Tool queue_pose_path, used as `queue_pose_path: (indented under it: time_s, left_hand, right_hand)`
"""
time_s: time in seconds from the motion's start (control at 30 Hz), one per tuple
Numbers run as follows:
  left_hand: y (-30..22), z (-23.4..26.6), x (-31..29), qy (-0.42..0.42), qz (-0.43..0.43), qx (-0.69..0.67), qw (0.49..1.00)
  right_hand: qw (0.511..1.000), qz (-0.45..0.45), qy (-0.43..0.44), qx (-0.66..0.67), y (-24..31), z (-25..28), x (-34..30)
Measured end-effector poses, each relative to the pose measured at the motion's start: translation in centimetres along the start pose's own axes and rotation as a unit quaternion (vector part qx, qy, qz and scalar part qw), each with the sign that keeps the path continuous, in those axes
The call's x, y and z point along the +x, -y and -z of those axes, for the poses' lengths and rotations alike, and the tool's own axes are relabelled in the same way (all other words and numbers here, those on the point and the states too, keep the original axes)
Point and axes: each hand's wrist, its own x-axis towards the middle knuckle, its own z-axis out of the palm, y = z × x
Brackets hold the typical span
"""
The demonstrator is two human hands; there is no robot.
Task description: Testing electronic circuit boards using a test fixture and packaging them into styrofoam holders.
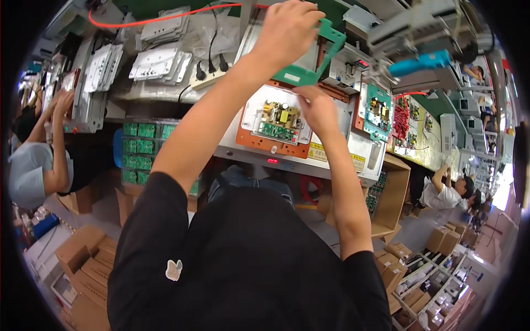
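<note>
Up at the top middle, my left hand [288, 34] is closed on the upper edge of a green frame [301, 75], which tilts up over the bench. Below it, my right hand [321, 112] has its fingers bent together at the frame's lower edge; what they pinch, if anything, is hidden. Beside the right hand lies a circuit board [280, 116] with yellow and dark parts and a green strip. It sits in a white plate [251, 112] on an orange-brown base [243, 139].
A second board in a teal frame [379, 113] stands to the right. White plates [157, 64] are stacked at left near a power strip [207, 79]. A blue-handled device [419, 63] overhangs the right side. Green boards [138, 146] fill trays lower left. Other people sit at both sides.
</note>
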Motion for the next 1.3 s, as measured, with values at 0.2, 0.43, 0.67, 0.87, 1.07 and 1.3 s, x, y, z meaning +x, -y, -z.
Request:
queue_pose_path:
  time_s: [0.2, 0.43, 0.67, 0.87, 1.07, 1.3]
  left_hand:
    - [-7.4, 15.4, -7.3, 0.211, 0.430, -0.236, 0.845]
    - [-13.7, 24.0, -18.4, 0.350, 0.669, -0.449, 0.477]
    - [-18.3, 20.5, -18.7, 0.038, 0.707, -0.481, 0.517]
    - [-21.4, 18.0, -19.2, 0.022, 0.677, -0.498, 0.541]
    - [-25.3, 15.1, -17.8, -0.064, 0.683, -0.493, 0.535]
    - [-26.7, 13.6, -17.2, -0.086, 0.644, -0.481, 0.589]
  right_hand:
    - [0.979, -0.014, 0.136, -0.152, 2.4, -5.0, 2.6]
    - [0.991, 0.070, -0.020, -0.113, 9.6, 1.1, 0.6]
    - [0.998, 0.000, -0.039, 0.054, 10.1, 5.8, -6.0]
    - [0.915, -0.317, -0.240, 0.063, -9.3, 12.8, -9.8]
    - [0.919, -0.367, -0.058, -0.133, -23.0, 7.4, -8.3]
    - [0.912, -0.357, -0.028, -0.199, -22.5, 9.1, -7.3]
